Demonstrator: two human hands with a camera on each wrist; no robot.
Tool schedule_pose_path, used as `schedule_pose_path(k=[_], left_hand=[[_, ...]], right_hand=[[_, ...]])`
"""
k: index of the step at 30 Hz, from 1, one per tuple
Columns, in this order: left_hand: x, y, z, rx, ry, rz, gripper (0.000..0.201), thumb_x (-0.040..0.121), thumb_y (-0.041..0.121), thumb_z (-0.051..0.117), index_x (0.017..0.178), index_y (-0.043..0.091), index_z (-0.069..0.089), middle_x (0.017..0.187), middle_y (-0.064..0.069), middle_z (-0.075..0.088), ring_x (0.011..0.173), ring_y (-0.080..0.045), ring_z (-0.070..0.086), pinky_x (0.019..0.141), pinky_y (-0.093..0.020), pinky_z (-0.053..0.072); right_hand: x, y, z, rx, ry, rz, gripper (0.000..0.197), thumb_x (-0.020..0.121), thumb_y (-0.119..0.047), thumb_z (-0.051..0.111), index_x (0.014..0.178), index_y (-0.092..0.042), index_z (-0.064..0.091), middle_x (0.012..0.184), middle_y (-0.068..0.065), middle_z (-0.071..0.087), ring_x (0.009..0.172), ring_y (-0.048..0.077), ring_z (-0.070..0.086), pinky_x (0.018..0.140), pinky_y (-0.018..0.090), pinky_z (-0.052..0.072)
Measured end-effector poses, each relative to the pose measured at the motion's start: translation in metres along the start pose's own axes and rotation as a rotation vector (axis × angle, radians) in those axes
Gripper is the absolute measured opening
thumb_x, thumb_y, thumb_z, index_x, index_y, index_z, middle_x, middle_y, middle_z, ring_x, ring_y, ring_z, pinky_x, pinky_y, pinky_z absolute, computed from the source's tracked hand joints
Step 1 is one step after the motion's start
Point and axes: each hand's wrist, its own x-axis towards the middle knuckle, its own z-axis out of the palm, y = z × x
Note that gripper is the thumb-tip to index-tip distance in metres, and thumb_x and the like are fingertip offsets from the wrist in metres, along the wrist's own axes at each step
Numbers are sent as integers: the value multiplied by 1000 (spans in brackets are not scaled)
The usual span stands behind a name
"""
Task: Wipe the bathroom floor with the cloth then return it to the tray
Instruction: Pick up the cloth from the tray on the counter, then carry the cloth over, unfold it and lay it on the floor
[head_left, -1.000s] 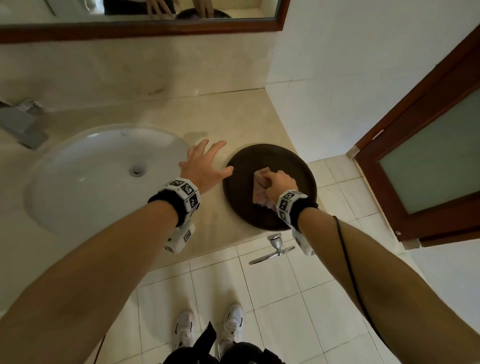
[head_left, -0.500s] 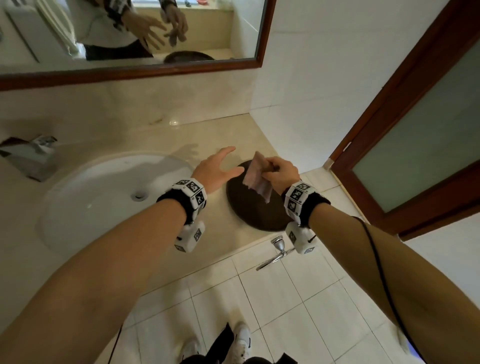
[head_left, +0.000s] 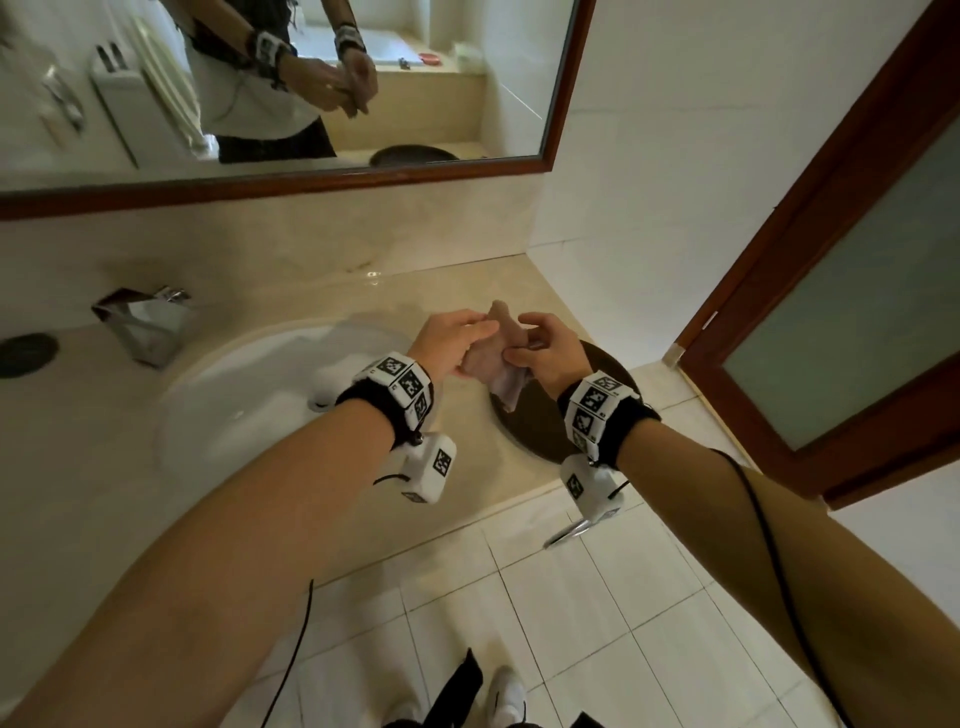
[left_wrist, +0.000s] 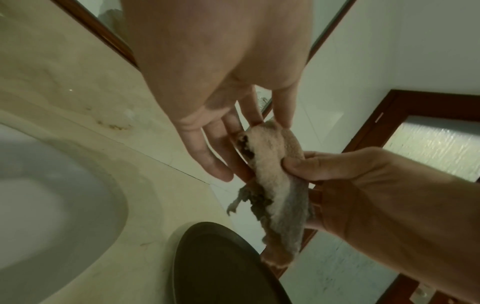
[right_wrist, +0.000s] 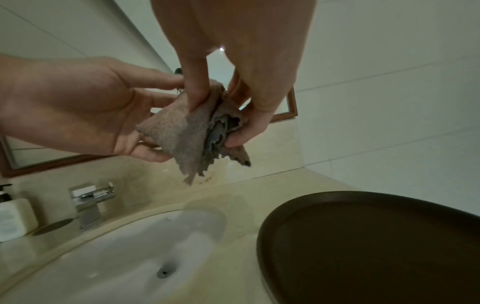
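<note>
A folded pinkish-brown cloth (head_left: 498, 358) (left_wrist: 275, 164) (right_wrist: 187, 131) hangs in the air above the counter, over the left rim of the round dark brown tray (head_left: 535, 423) (left_wrist: 221, 267) (right_wrist: 363, 246). My right hand (head_left: 522, 343) (right_wrist: 217, 121) pinches the cloth between thumb and fingers from the right. From the other side my left hand (head_left: 467, 338) (left_wrist: 233, 131) touches its left face with straight fingers. The tray holds nothing. White floor tiles (head_left: 571, 597) lie below the counter edge.
A white sink (head_left: 249, 405) is set in the beige counter left of the tray, with a chrome faucet (head_left: 145, 322) and a soap bottle (right_wrist: 13, 218) behind it. A mirror hangs above. A wooden door with frosted glass (head_left: 831, 312) stands at right. My shoes (head_left: 506, 696) are below.
My right hand has lifted the cloth off the tray and raised it. My left hand has left the counter and come up against the cloth. The head view has tilted up.
</note>
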Motion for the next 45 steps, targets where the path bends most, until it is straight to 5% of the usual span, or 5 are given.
schedule_pose_path(k=[5,15,22,38,45], left_hand=[[-5,-1,-8,68,73,80,4,91,12,63,92,12,67,80,-3,65,70,-13,59,52,-15,44],[-13,0,14,100,-66,139,20,90,4,56,74,16,60,73,-2,58,72,-14,51,70,-30,38],[-19,2,66,131,-227,129,11,89,15,63,78,16,61,82,-5,62,82,-19,53,76,-32,39],[-75,-1,305,497,-452,208,16,76,26,79,75,19,64,85,-7,67,87,-26,62,80,-37,48],[-132,-11,420,568,-669,97,21,81,36,72,93,19,70,95,-5,73,86,-24,69,79,-43,57]], right_hand=[[-10,-2,15,65,-36,26,54,82,0,71,130,-10,47,105,6,61,87,26,66,68,39,59],[-33,14,-10,182,96,172,35,91,-34,65,118,-12,63,115,11,67,103,28,65,88,49,56],[-61,34,-58,257,206,255,35,85,-31,73,110,-7,68,93,4,68,83,18,65,69,28,57],[-191,122,-252,322,578,195,22,74,-6,69,56,-17,66,70,5,63,74,26,57,73,39,48],[-277,159,-335,394,538,136,25,76,3,50,83,-5,73,87,6,72,79,17,64,61,20,52]])
